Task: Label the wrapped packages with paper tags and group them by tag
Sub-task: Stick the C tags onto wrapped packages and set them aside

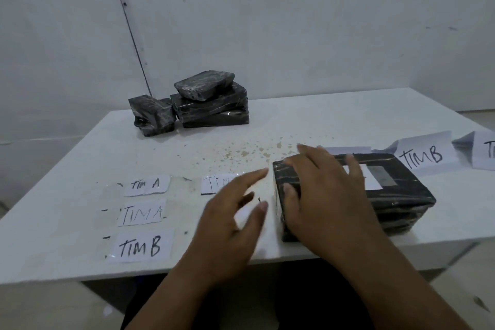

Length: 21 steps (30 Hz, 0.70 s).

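Observation:
A black wrapped package (396,195) lies near the table's front edge on the right, with a white paper tag (371,179) on its top. My right hand (321,195) rests flat over its left end, thumb against its side. My left hand (235,211) hovers just left of it, fingers spread, holding nothing. Three loose tags lie at front left: "TIM A" (146,184), "TIM A" (142,213), "TIM B" (140,247). Another tag (217,182) is half hidden behind my left hand.
A pile of black wrapped packages (211,104) stands at the back left of the white table (308,120), with one more (152,116) beside it. Folded "TIM B" paper signs (426,155) stand at the right. Crumbs speckle the middle.

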Tool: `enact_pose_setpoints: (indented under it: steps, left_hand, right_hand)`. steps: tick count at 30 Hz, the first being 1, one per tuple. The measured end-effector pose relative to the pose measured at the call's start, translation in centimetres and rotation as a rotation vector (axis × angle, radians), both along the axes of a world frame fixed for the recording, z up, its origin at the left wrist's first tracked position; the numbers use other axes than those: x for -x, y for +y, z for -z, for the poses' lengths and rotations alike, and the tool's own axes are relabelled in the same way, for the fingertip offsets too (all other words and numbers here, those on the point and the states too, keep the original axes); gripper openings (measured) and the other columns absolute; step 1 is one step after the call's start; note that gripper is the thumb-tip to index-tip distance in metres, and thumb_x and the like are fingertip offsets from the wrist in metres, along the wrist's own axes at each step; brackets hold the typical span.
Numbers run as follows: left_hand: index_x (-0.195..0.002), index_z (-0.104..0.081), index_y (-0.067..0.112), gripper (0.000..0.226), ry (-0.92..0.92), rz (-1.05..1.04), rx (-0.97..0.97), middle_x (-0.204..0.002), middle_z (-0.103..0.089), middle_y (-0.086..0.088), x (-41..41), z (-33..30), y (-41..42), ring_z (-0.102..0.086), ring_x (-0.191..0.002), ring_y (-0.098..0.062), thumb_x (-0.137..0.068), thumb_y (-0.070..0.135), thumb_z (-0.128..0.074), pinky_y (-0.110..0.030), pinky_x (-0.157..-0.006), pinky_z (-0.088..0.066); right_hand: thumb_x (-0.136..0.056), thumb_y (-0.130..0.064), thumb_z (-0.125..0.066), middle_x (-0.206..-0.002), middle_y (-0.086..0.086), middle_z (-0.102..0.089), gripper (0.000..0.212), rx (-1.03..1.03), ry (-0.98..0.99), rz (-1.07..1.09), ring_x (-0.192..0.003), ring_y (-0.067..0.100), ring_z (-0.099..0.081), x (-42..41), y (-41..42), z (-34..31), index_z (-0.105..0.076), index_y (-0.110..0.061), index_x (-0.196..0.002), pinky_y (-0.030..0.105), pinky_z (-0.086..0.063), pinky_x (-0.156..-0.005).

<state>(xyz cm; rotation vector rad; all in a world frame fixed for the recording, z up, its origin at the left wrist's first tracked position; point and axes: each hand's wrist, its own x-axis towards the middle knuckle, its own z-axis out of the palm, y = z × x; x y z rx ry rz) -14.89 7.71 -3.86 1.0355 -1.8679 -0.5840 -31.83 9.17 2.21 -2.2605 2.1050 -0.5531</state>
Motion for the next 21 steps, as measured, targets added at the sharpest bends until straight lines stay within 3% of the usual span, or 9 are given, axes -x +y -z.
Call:
enact_pose_setpoints:
  steps: [2, 5, 8, 10, 12, 14, 17, 21]
  left_hand:
    - [-0.131, -0.063, 0.038, 0.038, -0.071, -0.184, 0.020, -0.130, -0.060, 0.031, -2.5, 0.0, -0.3, -0.056, -0.123, 0.008, -0.097, 0.021, -0.066, -0.016, -0.097, -0.051]
    - [-0.120, -0.067, 0.046, 0.030, -0.330, -0.368, -0.097, -0.121, -0.063, 0.033, -5.6, -0.2, -1.0, -0.059, -0.114, 0.005, -0.091, 0.037, -0.072, -0.028, -0.098, -0.054]
    - [-0.129, -0.063, 0.043, 0.038, -0.478, -0.456, -0.271, -0.133, -0.063, 0.020, -6.9, 0.4, -1.6, -0.057, -0.121, -0.008, -0.092, 0.045, -0.070, -0.033, -0.107, -0.046]
    - [-0.131, -0.059, 0.045, 0.040, -0.502, -0.437, -0.292, -0.132, -0.062, 0.020, -7.3, 1.3, -2.1, -0.056, -0.121, -0.009, -0.092, 0.046, -0.066, -0.030, -0.105, -0.045]
    - [-0.134, -0.051, 0.048, 0.043, -0.525, -0.391, -0.320, -0.134, -0.058, 0.018, -7.3, 2.0, -2.5, -0.054, -0.127, -0.012, -0.091, 0.051, -0.058, -0.037, -0.109, -0.045]
    - [-0.144, -0.039, 0.047, 0.053, -0.533, -0.365, -0.365, -0.143, -0.047, 0.016, -7.1, 2.4, -2.7, -0.040, -0.139, -0.014, -0.094, 0.049, -0.057, -0.041, -0.117, -0.036]
    - [-0.153, -0.027, 0.040, 0.064, -0.604, -0.362, -0.398, -0.153, -0.038, 0.007, -6.6, 2.5, -3.3, -0.029, -0.142, -0.019, -0.098, 0.041, -0.060, -0.040, -0.116, -0.028]
    - [-0.148, -0.033, 0.039, 0.059, -0.593, -0.338, -0.462, -0.147, -0.041, 0.007, -6.7, 2.4, -4.3, -0.031, -0.137, -0.018, -0.097, 0.042, -0.062, -0.039, -0.113, -0.030]
  right_hand:
    - [-0.093, -0.034, -0.059, -0.143, -0.002, -0.059, 0.039, 0.169, -0.104, -0.107, -0.132, 0.019, -0.052, -1.5, 0.4, 0.4, -0.060, -0.026, -0.132, 0.049, -0.034, -0.117]
    - [-0.091, -0.025, -0.064, -0.120, -0.005, -0.067, 0.030, 0.173, -0.164, -0.298, -0.105, 0.013, -0.060, -4.3, 0.2, 1.0, -0.065, -0.024, -0.121, 0.029, -0.050, -0.092]
    - [-0.097, -0.018, -0.057, -0.124, -0.004, -0.058, 0.034, 0.013, -0.145, -0.359, -0.109, 0.013, -0.053, -6.9, -1.0, 1.8, -0.053, -0.024, -0.129, 0.026, -0.048, -0.090]
    - [-0.096, -0.013, -0.056, -0.128, 0.000, -0.052, 0.040, -0.115, -0.103, -0.319, -0.114, 0.017, -0.049, -8.0, -2.0, 2.7, -0.046, -0.021, -0.134, 0.027, -0.044, -0.089]
    - [-0.092, -0.011, -0.056, -0.131, 0.005, -0.048, 0.050, -0.243, -0.077, -0.237, -0.117, 0.022, -0.047, -8.6, -2.6, 3.5, -0.039, -0.018, -0.138, 0.030, -0.043, -0.087]
    - [-0.091, -0.011, -0.056, -0.139, 0.010, -0.042, 0.067, -0.350, -0.072, -0.149, -0.124, 0.026, -0.043, -8.9, -3.1, 4.3, -0.026, -0.011, -0.151, 0.033, -0.044, -0.092]
    - [-0.093, -0.011, -0.054, -0.149, 0.012, -0.035, 0.086, -0.442, -0.077, -0.088, -0.134, 0.030, -0.035, -8.6, -3.3, 5.0, -0.002, -0.009, -0.161, 0.037, -0.038, -0.106]
    - [-0.092, -0.016, -0.052, -0.148, 0.011, -0.035, 0.087, -0.475, -0.041, -0.082, -0.135, 0.030, -0.029, -8.3, -3.5, 5.3, 0.001, -0.009, -0.161, 0.037, -0.032, -0.110]
